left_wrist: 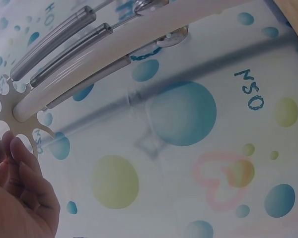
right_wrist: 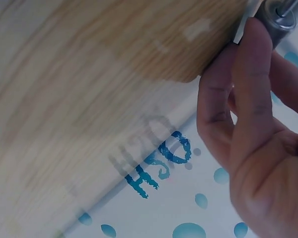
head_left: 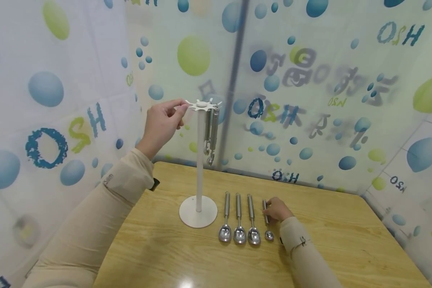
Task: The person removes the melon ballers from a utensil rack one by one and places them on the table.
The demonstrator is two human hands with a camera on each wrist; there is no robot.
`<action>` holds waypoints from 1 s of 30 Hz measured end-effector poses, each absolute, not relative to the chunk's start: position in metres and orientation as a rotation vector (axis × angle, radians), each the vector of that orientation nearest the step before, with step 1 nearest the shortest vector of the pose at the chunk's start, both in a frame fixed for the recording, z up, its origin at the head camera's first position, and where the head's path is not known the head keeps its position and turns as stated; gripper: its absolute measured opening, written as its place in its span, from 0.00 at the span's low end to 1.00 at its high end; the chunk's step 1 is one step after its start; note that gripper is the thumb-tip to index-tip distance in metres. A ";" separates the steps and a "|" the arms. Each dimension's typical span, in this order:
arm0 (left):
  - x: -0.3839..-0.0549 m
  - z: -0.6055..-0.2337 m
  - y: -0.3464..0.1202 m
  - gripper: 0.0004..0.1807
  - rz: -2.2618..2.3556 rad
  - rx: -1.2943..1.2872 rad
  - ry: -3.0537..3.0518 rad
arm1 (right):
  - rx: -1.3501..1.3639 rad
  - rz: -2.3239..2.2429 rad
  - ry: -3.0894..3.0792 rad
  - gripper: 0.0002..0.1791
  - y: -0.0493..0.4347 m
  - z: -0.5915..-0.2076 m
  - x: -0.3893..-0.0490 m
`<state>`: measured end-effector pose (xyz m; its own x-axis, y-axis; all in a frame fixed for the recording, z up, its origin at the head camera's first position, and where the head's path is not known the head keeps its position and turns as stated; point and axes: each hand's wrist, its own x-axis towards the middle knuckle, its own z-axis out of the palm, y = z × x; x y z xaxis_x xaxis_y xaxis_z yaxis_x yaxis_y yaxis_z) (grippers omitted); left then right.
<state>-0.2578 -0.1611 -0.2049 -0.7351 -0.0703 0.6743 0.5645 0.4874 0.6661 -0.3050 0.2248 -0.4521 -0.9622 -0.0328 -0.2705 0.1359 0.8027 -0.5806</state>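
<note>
A white rotary utensil stand (head_left: pixel 199 160) stands upright on its round base. My left hand (head_left: pixel 163 124) pinches the edge of its notched top disc (left_wrist: pixel 10 106) between thumb and fingertips. Several metal utensils with steel handles (head_left: pixel 214 130) hang from the disc's far right side. On the table, my right hand (head_left: pixel 278 209) holds the handle of a small metal scoop (head_left: pixel 269 235), whose little round bowl points toward me. In the right wrist view, thumb and fingers pinch that steel handle (right_wrist: pixel 277 25). Left of it lie three larger oval-bowled scoops (head_left: pixel 239 235) in a row.
The wooden table (head_left: pixel 331 248) reaches back to a patterned curtain (head_left: pixel 345 100) with blue and green dots. Another curtain side (head_left: pixel 47 88) rises close by my left arm. The stand's round base (head_left: pixel 187 216) sits left of the row of scoops.
</note>
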 end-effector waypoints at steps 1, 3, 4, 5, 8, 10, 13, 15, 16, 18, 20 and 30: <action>-0.258 -0.205 -0.161 0.15 -1.262 -0.405 -2.085 | 0.074 -0.907 2.725 0.27 0.225 -0.453 -0.305; -0.258 -0.205 -0.161 0.15 -1.261 -0.406 -2.087 | 0.060 -0.903 2.728 0.27 0.225 -0.454 -0.305; -0.257 -0.205 -0.161 0.15 -1.264 -0.407 -2.089 | 0.051 -0.894 2.732 0.27 0.225 -0.455 -0.306; -0.257 -0.205 -0.160 0.15 -1.266 -0.407 -2.090 | 0.049 -0.886 2.735 0.26 0.225 -0.455 -0.305; -0.257 -0.204 -0.160 0.15 -1.269 -0.407 -2.094 | 0.039 -0.878 2.742 0.25 0.226 -0.456 -0.305; -0.257 -0.204 -0.161 0.15 -1.272 -0.400 -2.096 | 0.019 -0.871 2.751 0.23 0.225 -0.455 -0.304; -0.257 -0.203 -0.160 0.16 -1.275 -0.394 -2.096 | 0.011 -0.867 2.757 0.21 0.224 -0.453 -0.303; -0.257 -0.203 -0.160 0.16 -1.275 -0.396 -2.094 | 0.006 -0.866 2.758 0.21 0.223 -0.453 -0.303; -0.257 -0.203 -0.160 0.16 -1.275 -0.398 -2.092 | 0.005 -0.869 2.756 0.21 0.223 -0.452 -0.303; -0.257 -0.203 -0.160 0.15 -1.271 -0.402 -2.088 | -0.001 -0.871 2.753 0.23 0.223 -0.452 -0.303; -0.257 -0.203 -0.160 0.15 -1.269 -0.400 -2.086 | -0.009 -0.867 2.755 0.24 0.224 -0.452 -0.303; -0.255 -0.202 -0.160 0.15 -1.271 -0.394 -2.091 | 0.024 -0.870 2.743 0.27 0.226 -0.446 -0.300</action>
